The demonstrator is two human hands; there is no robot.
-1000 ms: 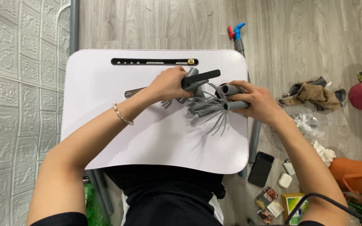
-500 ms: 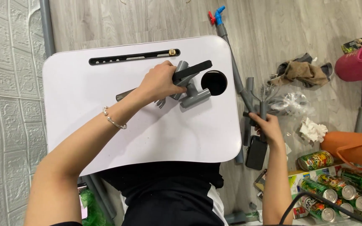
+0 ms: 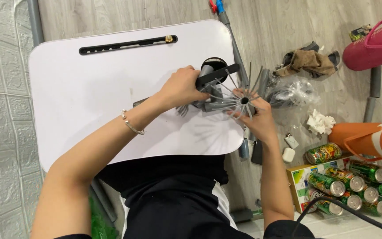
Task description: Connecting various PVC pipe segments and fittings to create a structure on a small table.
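Observation:
A white lap table (image 3: 89, 88) with a black slot along its far edge lies below me. My left hand (image 3: 181, 87) grips a grey and black plastic assembly (image 3: 213, 79) near the table's round cup hole (image 3: 214, 64). My right hand (image 3: 252, 116) holds a grey hub with thin spokes fanning outward (image 3: 243, 98) at the table's right edge, close against the assembly. A thin bracelet circles my left wrist.
On the wooden floor to the right lie a clear plastic bag (image 3: 293, 92), a brown rag (image 3: 308, 62), crumpled tissue (image 3: 320, 121), a pink basket (image 3: 376, 42), an orange jug (image 3: 370, 139) and several green cans (image 3: 350, 183). A textured white wall panel (image 3: 1, 132) runs along the left.
My right hand came up from the floor beside the table, now carrying the spoked hub, and brought it to the assembly. My left hand stayed on the assembly.

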